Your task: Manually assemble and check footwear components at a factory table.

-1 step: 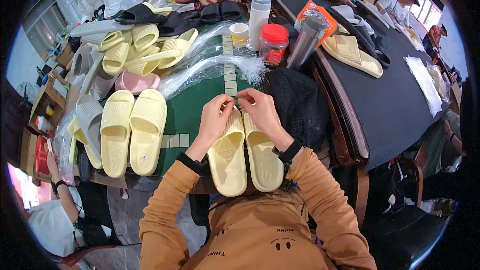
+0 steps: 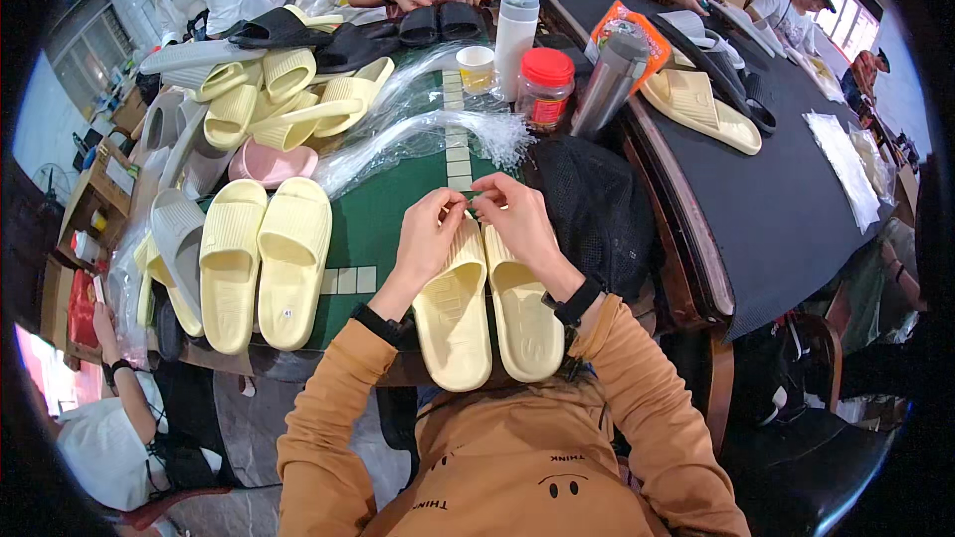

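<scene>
A pair of pale yellow slide sandals stands at the table's front edge, the left slide [image 2: 453, 323] and the right slide [image 2: 529, 328] side by side, heels toward me. Over their straps my left hand [image 2: 431, 231] and my right hand [image 2: 517, 222] meet with fingertips pinched. Whatever they pinch is too small to make out. Just beyond my hands, a bundle of thin clear plastic strands [image 2: 398, 144] lies across the green table mat [image 2: 383, 209]. To the left rests another yellow pair, a slide [image 2: 229, 273] beside its mate [image 2: 295, 264].
Yellow slides [image 2: 288, 75], grey slides and black slides are heaped at the back left, near a pink slide [image 2: 274, 165]. A white bottle [image 2: 516, 40], red-lidded jar [image 2: 545, 89], paper cup [image 2: 476, 68] and steel tumbler [image 2: 609, 85] stand behind a black mesh bag [image 2: 597, 209]. Other people sit around.
</scene>
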Demonstrator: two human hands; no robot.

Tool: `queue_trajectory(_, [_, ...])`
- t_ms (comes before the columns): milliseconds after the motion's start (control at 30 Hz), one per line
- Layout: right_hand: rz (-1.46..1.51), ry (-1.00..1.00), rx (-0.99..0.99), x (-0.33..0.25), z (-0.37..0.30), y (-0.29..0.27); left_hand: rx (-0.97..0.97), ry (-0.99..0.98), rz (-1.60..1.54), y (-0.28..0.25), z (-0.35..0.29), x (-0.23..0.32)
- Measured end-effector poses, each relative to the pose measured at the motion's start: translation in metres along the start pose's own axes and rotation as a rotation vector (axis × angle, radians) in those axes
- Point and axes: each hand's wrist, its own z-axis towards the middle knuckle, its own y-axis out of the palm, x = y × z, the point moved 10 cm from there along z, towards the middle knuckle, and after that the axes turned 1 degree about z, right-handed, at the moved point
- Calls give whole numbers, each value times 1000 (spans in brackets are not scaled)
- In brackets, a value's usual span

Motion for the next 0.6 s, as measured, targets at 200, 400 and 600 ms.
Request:
queue_trajectory(200, [-4,49,-29,4,1,2,-9,3,31,1,0,2])
queue_trajectory(400, [-37,12,-53,3,2,5,-6,-12,36,1,1,-1])
queue_trajectory(600, [-73,-112,-33,-2,1,5,-11,0,44,1,0,4])
